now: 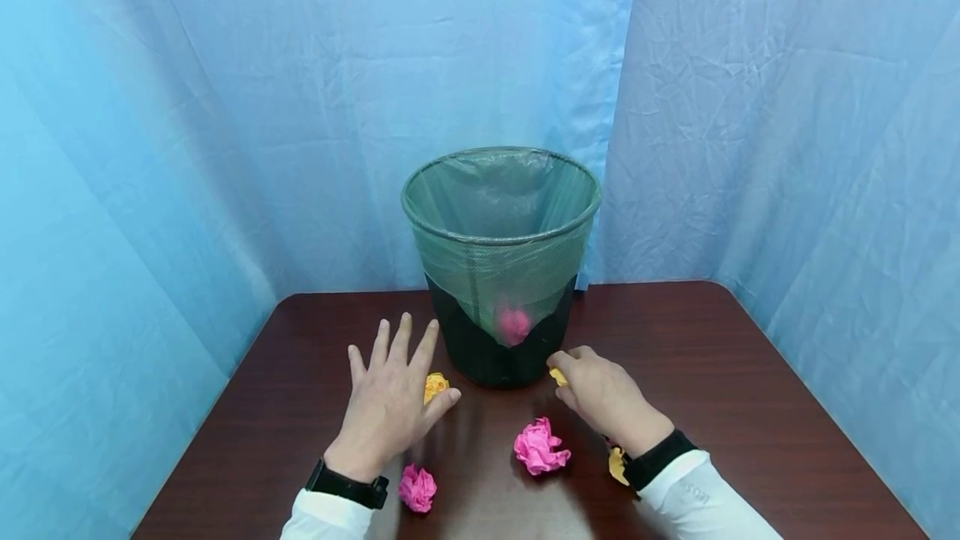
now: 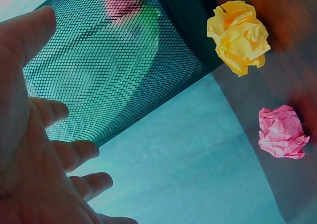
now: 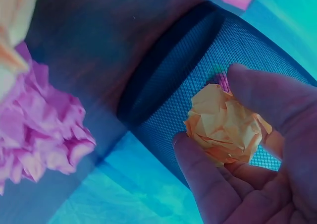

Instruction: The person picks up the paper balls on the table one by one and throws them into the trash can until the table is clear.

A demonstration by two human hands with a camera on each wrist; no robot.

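Plainly, the blue curtains (image 1: pixel 300 107) are the biggest things here, hanging behind the bin (image 1: pixel 461 336), which stands upright on a brown table (image 1: pixel 712 357). A thin liner (image 1: pixel 510 190) covers the bin's rim, I suppose so it stays up.

On the bin's near left, the left hand (image 1: pixel 390 402) spreads its fingers wide and grips nothing. On its near right, the right hand (image 1: pixel 607 394) pinches a yellow paper ball (image 3: pixel 225 125) between thumb and fingertips, just beside the bin's foot; I can't tell whether that ball touches the table. Such a light hold probably suits crushable paper. The ball is roundish, with no clear long axis and no end that points anywhere.

A larger pink ball (image 1: pixel 542 446) sits in front of the bin, a smaller pink one (image 1: pixel 417 488) nearer the person and to the bin's left. Another yellow ball (image 1: pixel 437 387) lies near its left foot, partly behind the left thumb. One more pink ball (image 1: pixel 513 326) shows through the bin's mesh, low inside.
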